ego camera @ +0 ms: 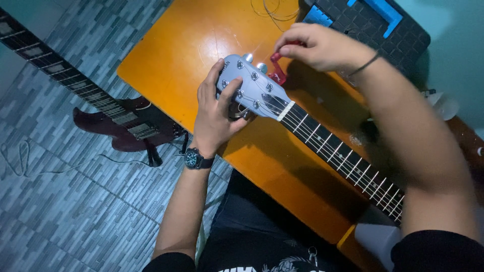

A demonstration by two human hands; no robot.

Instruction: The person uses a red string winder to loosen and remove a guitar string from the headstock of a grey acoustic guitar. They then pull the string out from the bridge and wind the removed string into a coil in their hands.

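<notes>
I see my left hand (pixel 216 112) clamped around the silver-grey guitar headstock (pixel 250 83), which lies over the glossy orange wooden table (pixel 171 55). My right hand (pixel 317 46) pinches a small red plastic string winder (pixel 277 66) seated on a tuning peg. I judge overwinding could snap a string, or the winder could slip off and scratch the headstock.

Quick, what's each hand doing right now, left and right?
Left hand: closed around the grey guitar headstock, steadying it.
Right hand: closed on the red string winder at the headstock's far edge.
</notes>
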